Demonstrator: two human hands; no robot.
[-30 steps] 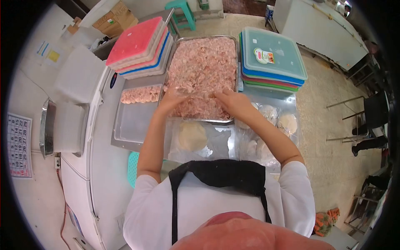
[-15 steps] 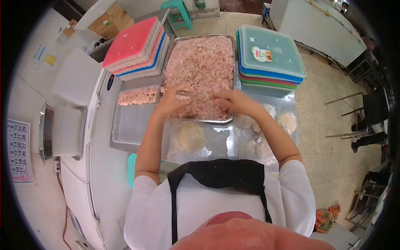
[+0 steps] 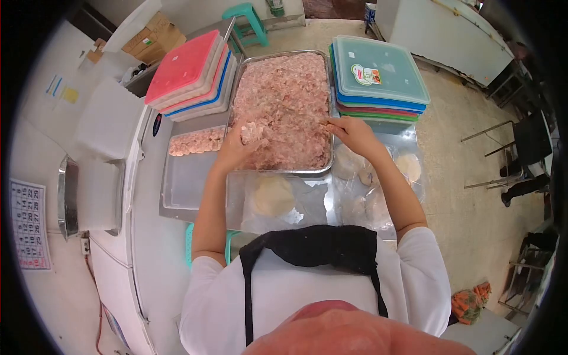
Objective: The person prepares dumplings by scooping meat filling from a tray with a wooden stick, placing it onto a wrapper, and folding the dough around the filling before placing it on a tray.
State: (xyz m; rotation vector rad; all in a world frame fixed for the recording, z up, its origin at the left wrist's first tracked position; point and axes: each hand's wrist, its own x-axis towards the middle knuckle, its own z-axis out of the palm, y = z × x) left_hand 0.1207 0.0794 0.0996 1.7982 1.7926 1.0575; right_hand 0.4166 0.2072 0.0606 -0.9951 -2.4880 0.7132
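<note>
My left hand (image 3: 234, 149) is at the tray's near left, fingers curled round a meat-filled dumpling (image 3: 253, 132). My right hand (image 3: 350, 134) is closed at the tray's right edge on the end of a thin flat spreader (image 3: 322, 123); its far part is hard to make out against the meat. Pale pink ground meat (image 3: 284, 83) fills the large metal tray (image 3: 329, 160). Between my forearms, a stack of round pale dough wrappers (image 3: 273, 196) lies on clear plastic. To the left, filled dumplings (image 3: 197, 142) sit in rows in a clear plastic container (image 3: 192, 183).
Stacked containers with a red lid (image 3: 182, 66) stand at the back left. More lidded boxes, a teal lid (image 3: 381, 71) on top, stand right of the tray. Bagged dough wrappers (image 3: 370, 201) lie at the right. Beyond are a green stool (image 3: 245, 21) and a chair (image 3: 529, 142).
My right hand has moved right, away from my left hand, to the tray's right edge with the spreader. My left hand has tilted and lowered slightly, still holding the dumpling.
</note>
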